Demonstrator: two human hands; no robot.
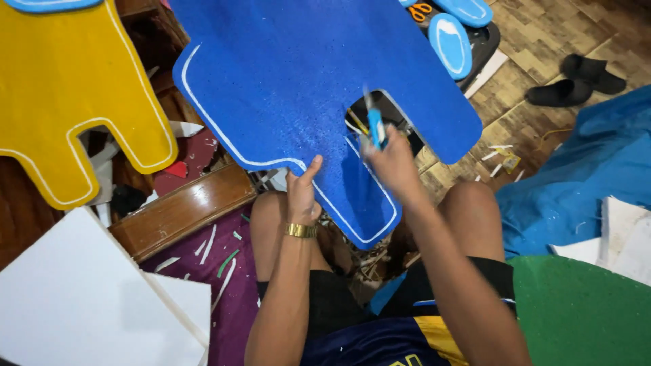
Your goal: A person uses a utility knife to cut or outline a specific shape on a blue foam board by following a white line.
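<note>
Head view: left hand [302, 196] pinches the lower edge of the blue foam cutout [305, 88], fingers pressed on it w/ thumb up, propped over the lap; right hand [393, 166] has fingers wrapped round a blue utility knife [375, 125] at the notch between the legs. White outline mostly drawn, shape looks cut free, notch edge prob. left to trim; yellow foam cutout [61, 88] beside looks finished.

a home floor serving as a makeshift craft workspace

big foam cutouts, blue [305, 81] and yellow [68, 95], are lying among white scraps [210, 245] on a patterned floor [536, 41]; black slippers [576, 81], orange-handled scissors [420, 11], white boards [74, 298] and dark wooden furniture [183, 207] are crowding around the seated person.
</note>
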